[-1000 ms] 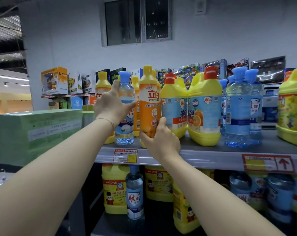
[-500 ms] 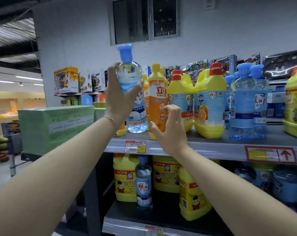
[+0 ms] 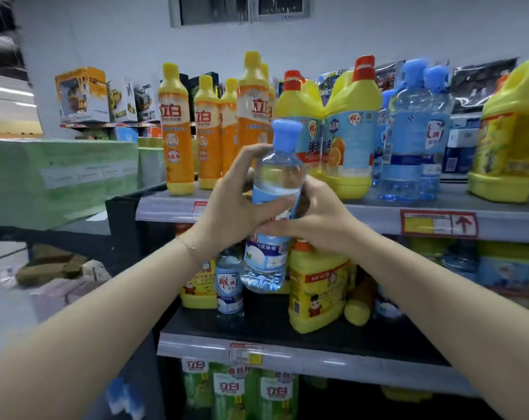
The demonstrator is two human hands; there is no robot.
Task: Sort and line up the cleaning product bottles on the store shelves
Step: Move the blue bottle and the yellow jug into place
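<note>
A clear bottle with a blue cap (image 3: pixel 272 177) hangs in front of the shelves, held upright in both hands. My left hand (image 3: pixel 232 207) wraps its left side and my right hand (image 3: pixel 317 216) grips its right side at the label. On the top shelf (image 3: pixel 378 213) stand several orange bottles with yellow caps (image 3: pixel 176 137), two yellow jugs with red caps (image 3: pixel 348 137) and clear blue-capped bottles (image 3: pixel 408 140). A large yellow jug (image 3: pixel 511 137) stands at the far right.
The middle shelf (image 3: pixel 287 353) holds yellow jugs (image 3: pixel 314 292) and a small clear bottle (image 3: pixel 228 286). Green bottles (image 3: pixel 236 389) fill the shelf below. Green cartons (image 3: pixel 60 177) are stacked to the left, with toy boxes (image 3: pixel 81 95) behind them.
My left hand has brought the clear blue-capped bottle down from above the top shelf to in front of it. My right hand left the orange bottle and took hold of the clear one.
</note>
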